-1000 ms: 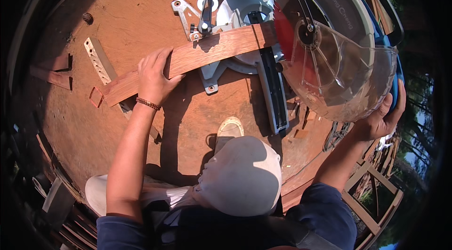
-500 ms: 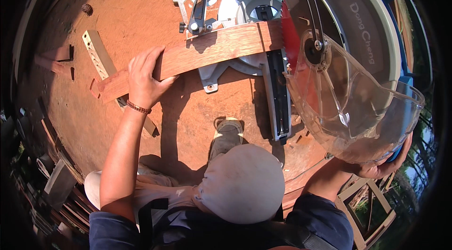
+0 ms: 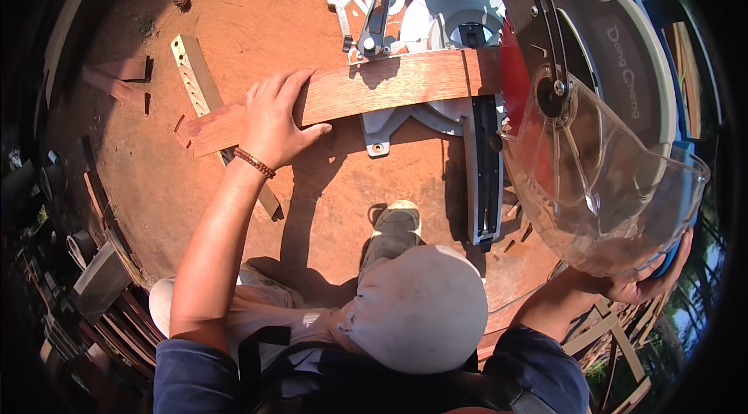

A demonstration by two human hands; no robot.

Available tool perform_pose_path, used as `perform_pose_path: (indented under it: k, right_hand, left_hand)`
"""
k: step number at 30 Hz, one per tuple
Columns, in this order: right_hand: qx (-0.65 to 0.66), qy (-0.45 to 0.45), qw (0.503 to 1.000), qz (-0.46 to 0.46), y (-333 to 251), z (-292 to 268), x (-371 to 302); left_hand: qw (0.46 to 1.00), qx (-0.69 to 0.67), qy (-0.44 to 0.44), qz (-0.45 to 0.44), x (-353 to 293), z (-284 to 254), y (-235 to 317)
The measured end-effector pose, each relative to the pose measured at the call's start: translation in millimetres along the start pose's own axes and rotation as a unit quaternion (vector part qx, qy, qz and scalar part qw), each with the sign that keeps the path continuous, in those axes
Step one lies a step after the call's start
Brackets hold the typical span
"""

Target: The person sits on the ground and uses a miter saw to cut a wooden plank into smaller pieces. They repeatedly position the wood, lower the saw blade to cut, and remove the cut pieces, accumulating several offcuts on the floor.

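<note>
My left hand presses over the left part of a long reddish-brown wooden board, fingers together and thumb spread toward its near edge. The board's right end lies across the mitre saw's grey base, close to the red blade. Over its far edge stands a hold-down clamp. My right hand is curled around the saw's blue handle at the lower right. The clear blade guard partly hides those fingers. The saw's large grey upper body is at the right.
Under the board's left end, a square wooden bar with holes lies slantwise on reddish ground. The saw's slotted arm extends toward me. Beside my shoe is a pale rounded cover. Timber pieces are stacked at lower left.
The whole view has shifted, so the saw, board and hands appear farther right and slightly lower. Both hands keep their places on the board and the handle.
</note>
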State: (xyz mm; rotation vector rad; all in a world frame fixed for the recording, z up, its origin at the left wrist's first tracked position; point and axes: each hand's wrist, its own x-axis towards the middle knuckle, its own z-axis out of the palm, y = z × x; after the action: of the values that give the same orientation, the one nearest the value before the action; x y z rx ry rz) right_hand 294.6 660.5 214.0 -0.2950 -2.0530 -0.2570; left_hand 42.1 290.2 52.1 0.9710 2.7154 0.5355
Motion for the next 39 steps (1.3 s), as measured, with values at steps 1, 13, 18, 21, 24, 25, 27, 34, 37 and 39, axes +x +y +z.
perform_pose_path:
  k: [1,13,18,21,24,25,27,34,37,39]
  right_hand:
    - [-0.001,-0.001,1.0,-0.001,0,-1,-1]
    - [0.086,0.07,0.994,0.016,8,6,-7]
    - [0.084,0.077,0.993,0.013,7,9,-7]
    - [0.086,0.08,0.993,0.012,9,8,-5]
    - [0.086,0.08,0.993,0.01,8,9,-6]
    - [0.09,0.082,0.993,0.011,7,11,-7]
    - [0.096,0.081,0.992,0.012,7,13,-8]
    - [0.1,0.08,0.992,0.013,10,12,-9]
    - [0.101,0.083,0.991,0.014,10,12,-9]
    - [0.104,0.084,0.991,0.015,10,13,-10]
  left_hand:
    - [1.0,0.005,-0.006,0.003,1,-2,1]
    - [0.928,-0.17,-0.294,-0.154,71,-30,-26]
    - [0.901,-0.137,-0.379,-0.158,95,-23,-19]
    - [0.882,-0.159,-0.416,-0.154,102,-19,-21]
    - [0.863,-0.183,-0.448,-0.148,107,-18,-21]
    - [0.856,-0.193,-0.454,-0.152,107,-16,-23]
    - [0.848,-0.204,-0.462,-0.161,105,-14,-27]
    - [0.857,-0.17,-0.454,-0.176,107,-21,-15]
    - [0.858,-0.175,-0.452,-0.172,107,-20,-16]
    - [0.86,-0.181,-0.448,-0.165,106,-19,-17]
